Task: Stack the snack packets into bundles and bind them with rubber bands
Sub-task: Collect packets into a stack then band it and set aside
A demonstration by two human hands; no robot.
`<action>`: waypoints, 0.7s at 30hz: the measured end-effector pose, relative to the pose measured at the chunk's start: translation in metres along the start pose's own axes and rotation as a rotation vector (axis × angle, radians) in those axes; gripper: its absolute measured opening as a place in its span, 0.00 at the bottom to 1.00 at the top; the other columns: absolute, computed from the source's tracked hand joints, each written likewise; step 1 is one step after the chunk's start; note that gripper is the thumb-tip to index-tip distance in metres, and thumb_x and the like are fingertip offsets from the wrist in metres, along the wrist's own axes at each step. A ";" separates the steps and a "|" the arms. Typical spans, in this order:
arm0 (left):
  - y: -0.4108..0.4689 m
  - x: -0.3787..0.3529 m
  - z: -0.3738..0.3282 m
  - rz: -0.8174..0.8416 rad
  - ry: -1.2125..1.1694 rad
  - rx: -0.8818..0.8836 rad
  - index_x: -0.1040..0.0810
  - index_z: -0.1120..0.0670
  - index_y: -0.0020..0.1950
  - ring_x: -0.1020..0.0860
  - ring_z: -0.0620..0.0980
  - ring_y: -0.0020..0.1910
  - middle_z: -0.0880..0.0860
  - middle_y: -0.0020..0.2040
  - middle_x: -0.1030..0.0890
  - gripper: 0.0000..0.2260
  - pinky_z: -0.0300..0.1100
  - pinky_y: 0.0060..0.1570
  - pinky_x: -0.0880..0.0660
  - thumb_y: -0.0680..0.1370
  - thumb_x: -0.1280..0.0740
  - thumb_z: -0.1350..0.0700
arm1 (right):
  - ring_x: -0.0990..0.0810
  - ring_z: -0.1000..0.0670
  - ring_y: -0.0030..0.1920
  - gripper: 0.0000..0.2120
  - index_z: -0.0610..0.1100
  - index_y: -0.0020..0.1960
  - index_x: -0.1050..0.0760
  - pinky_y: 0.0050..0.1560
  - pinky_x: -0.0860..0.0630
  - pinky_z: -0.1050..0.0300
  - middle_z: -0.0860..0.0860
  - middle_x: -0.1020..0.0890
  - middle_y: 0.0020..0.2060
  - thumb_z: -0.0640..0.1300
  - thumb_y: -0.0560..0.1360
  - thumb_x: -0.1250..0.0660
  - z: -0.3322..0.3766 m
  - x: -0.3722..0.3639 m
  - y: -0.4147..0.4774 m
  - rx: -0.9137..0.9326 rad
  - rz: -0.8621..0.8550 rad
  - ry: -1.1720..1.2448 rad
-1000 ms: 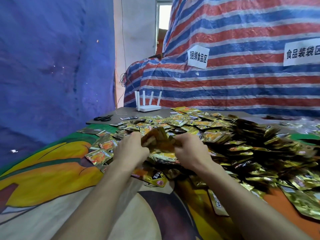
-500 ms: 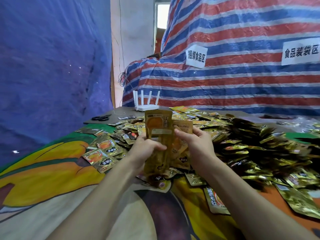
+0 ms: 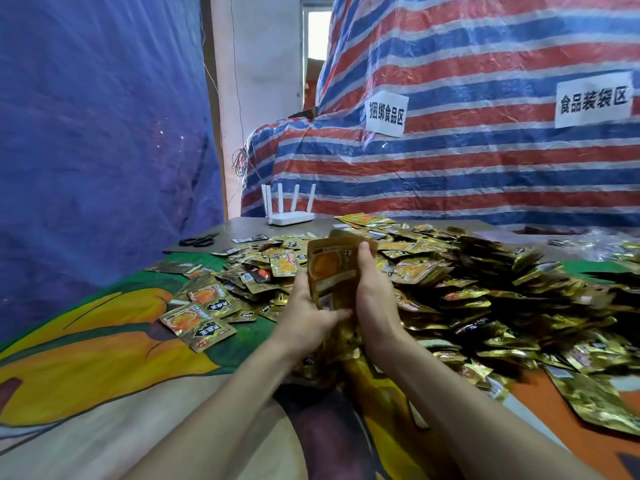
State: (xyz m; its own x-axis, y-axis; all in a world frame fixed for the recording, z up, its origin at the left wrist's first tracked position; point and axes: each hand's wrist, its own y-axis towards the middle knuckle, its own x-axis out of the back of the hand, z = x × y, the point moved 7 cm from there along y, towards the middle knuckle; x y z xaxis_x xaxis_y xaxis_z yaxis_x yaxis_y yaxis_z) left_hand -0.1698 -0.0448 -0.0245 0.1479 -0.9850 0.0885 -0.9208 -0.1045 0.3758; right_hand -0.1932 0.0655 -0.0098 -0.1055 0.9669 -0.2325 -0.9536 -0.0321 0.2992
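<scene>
Since half a second ago the two hands have drawn together, and the packets they held apart now stand as one upright stack of snack packets point(image 3: 332, 271) between them. The left hand point(image 3: 308, 317) grips the stack's lower left with its thumb across the front; the right hand point(image 3: 374, 299) clasps the right side, thumb pointing up. The stack is held above the near edge of the heap.

A striped tarpaulin point(image 3: 467, 168) rises behind the tabletop and a blue tarpaulin point(image 3: 104, 133) hangs at the left. A printed cloth point(image 3: 104, 358) covers the tabletop's near part. The pile of gold snack packets point(image 3: 485, 292) spreads from the middle to the right edge. A white router point(image 3: 289, 211) stands at the far edge, with scissors point(image 3: 197, 241) near the far left corner.
</scene>
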 end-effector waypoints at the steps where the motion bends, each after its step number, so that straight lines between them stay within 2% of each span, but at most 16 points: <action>1: -0.002 -0.004 0.003 0.044 0.004 0.032 0.32 0.53 0.61 0.17 0.41 0.44 0.56 0.53 0.18 0.26 0.35 0.44 0.21 0.72 0.29 0.75 | 0.15 0.47 0.54 0.26 0.44 0.57 0.18 0.60 0.21 0.49 0.47 0.13 0.51 0.61 0.84 0.47 -0.005 -0.003 -0.001 -0.029 0.018 -0.011; 2: -0.003 -0.007 0.006 0.075 0.019 0.062 0.34 0.50 0.59 0.17 0.39 0.43 0.56 0.53 0.19 0.26 0.32 0.42 0.22 0.73 0.29 0.73 | 0.15 0.46 0.55 0.27 0.43 0.58 0.18 0.62 0.22 0.48 0.45 0.14 0.52 0.60 0.84 0.48 -0.010 -0.004 -0.002 -0.065 0.022 -0.023; 4: -0.004 -0.006 0.010 0.067 0.043 0.096 0.36 0.48 0.60 0.18 0.44 0.47 0.58 0.56 0.20 0.27 0.36 0.44 0.21 0.71 0.27 0.70 | 0.15 0.46 0.54 0.25 0.42 0.57 0.18 0.60 0.21 0.49 0.45 0.14 0.52 0.58 0.85 0.48 -0.017 0.000 -0.001 -0.119 0.000 -0.046; 6: -0.005 -0.001 0.009 -0.005 0.022 0.098 0.35 0.53 0.65 0.18 0.52 0.52 0.60 0.57 0.20 0.32 0.47 0.52 0.19 0.68 0.25 0.68 | 0.14 0.48 0.50 0.19 0.42 0.53 0.18 0.50 0.19 0.55 0.45 0.14 0.50 0.52 0.85 0.44 -0.021 0.004 0.003 -0.123 -0.034 -0.074; 8: -0.004 0.003 0.009 -0.070 -0.019 0.091 0.31 0.54 0.64 0.17 0.54 0.51 0.59 0.55 0.17 0.30 0.51 0.54 0.19 0.65 0.24 0.68 | 0.14 0.51 0.46 0.11 0.45 0.49 0.18 0.41 0.19 0.60 0.47 0.13 0.47 0.45 0.83 0.38 -0.022 0.008 0.006 -0.118 -0.082 -0.029; 10: -0.006 0.002 0.008 -0.097 0.039 0.067 0.27 0.51 0.61 0.16 0.49 0.47 0.54 0.52 0.16 0.25 0.46 0.52 0.19 0.69 0.25 0.70 | 0.14 0.50 0.48 0.09 0.48 0.47 0.18 0.46 0.17 0.57 0.51 0.13 0.46 0.42 0.81 0.35 -0.020 0.010 0.005 -0.122 -0.144 0.073; 12: -0.010 -0.002 0.004 -0.094 0.159 0.020 0.30 0.50 0.68 0.18 0.46 0.53 0.50 0.55 0.17 0.27 0.45 0.58 0.21 0.73 0.26 0.66 | 0.15 0.46 0.53 0.09 0.45 0.52 0.17 0.55 0.18 0.49 0.49 0.13 0.48 0.45 0.82 0.36 -0.017 0.012 0.006 -0.115 -0.182 0.142; 13: -0.012 -0.006 0.003 -0.078 0.215 0.008 0.36 0.51 0.76 0.20 0.47 0.60 0.51 0.62 0.19 0.33 0.47 0.65 0.25 0.75 0.27 0.63 | 0.15 0.44 0.54 0.12 0.44 0.54 0.17 0.58 0.19 0.46 0.47 0.13 0.49 0.48 0.82 0.37 -0.015 0.011 0.005 -0.123 -0.177 0.147; 14: -0.014 -0.011 0.003 -0.058 0.275 0.009 0.46 0.51 0.82 0.26 0.49 0.69 0.52 0.71 0.25 0.39 0.50 0.71 0.31 0.77 0.28 0.61 | 0.15 0.43 0.55 0.17 0.43 0.56 0.17 0.60 0.20 0.44 0.46 0.13 0.50 0.52 0.83 0.39 -0.016 0.008 0.004 -0.147 -0.155 0.148; 15: -0.016 -0.016 0.001 -0.041 0.327 0.002 0.56 0.50 0.83 0.34 0.50 0.77 0.52 0.78 0.35 0.43 0.50 0.76 0.37 0.78 0.30 0.59 | 0.16 0.43 0.56 0.20 0.43 0.58 0.17 0.63 0.22 0.43 0.45 0.14 0.52 0.56 0.83 0.41 -0.018 0.005 0.003 -0.171 -0.121 0.139; 16: -0.018 -0.020 -0.001 -0.034 0.364 -0.020 0.61 0.49 0.83 0.42 0.49 0.80 0.51 0.82 0.45 0.44 0.49 0.78 0.42 0.80 0.32 0.59 | 0.16 0.42 0.58 0.23 0.42 0.60 0.19 0.66 0.24 0.42 0.44 0.15 0.55 0.58 0.83 0.43 -0.020 0.002 0.001 -0.182 -0.090 0.120; 18: -0.021 -0.025 -0.005 -0.041 0.418 -0.086 0.65 0.47 0.81 0.55 0.46 0.82 0.47 0.83 0.58 0.42 0.43 0.79 0.51 0.82 0.34 0.58 | 0.18 0.42 0.61 0.25 0.42 0.66 0.22 0.69 0.27 0.42 0.43 0.17 0.59 0.60 0.83 0.44 -0.022 -0.002 -0.001 -0.190 -0.053 0.074; 20: -0.023 -0.025 -0.008 -0.081 0.473 -0.146 0.64 0.46 0.81 0.61 0.43 0.81 0.45 0.82 0.63 0.41 0.37 0.76 0.55 0.82 0.35 0.58 | 0.19 0.42 0.62 0.24 0.42 0.68 0.25 0.69 0.27 0.42 0.43 0.18 0.60 0.59 0.83 0.42 -0.019 -0.004 -0.002 -0.188 -0.033 0.071; 21: -0.024 -0.025 -0.009 -0.108 0.499 -0.185 0.61 0.46 0.82 0.61 0.43 0.81 0.45 0.82 0.62 0.40 0.36 0.76 0.55 0.82 0.35 0.59 | 0.19 0.42 0.61 0.24 0.41 0.68 0.25 0.69 0.27 0.42 0.42 0.18 0.60 0.58 0.83 0.42 -0.018 -0.003 -0.003 -0.188 -0.028 0.080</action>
State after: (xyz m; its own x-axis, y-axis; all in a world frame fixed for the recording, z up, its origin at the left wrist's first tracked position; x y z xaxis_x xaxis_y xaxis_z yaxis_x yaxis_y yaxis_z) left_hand -0.1480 -0.0167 -0.0278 0.4327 -0.7809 0.4506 -0.8188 -0.1310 0.5590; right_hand -0.1951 0.0580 -0.0263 -0.0931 0.9450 -0.3135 -0.9915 -0.0594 0.1156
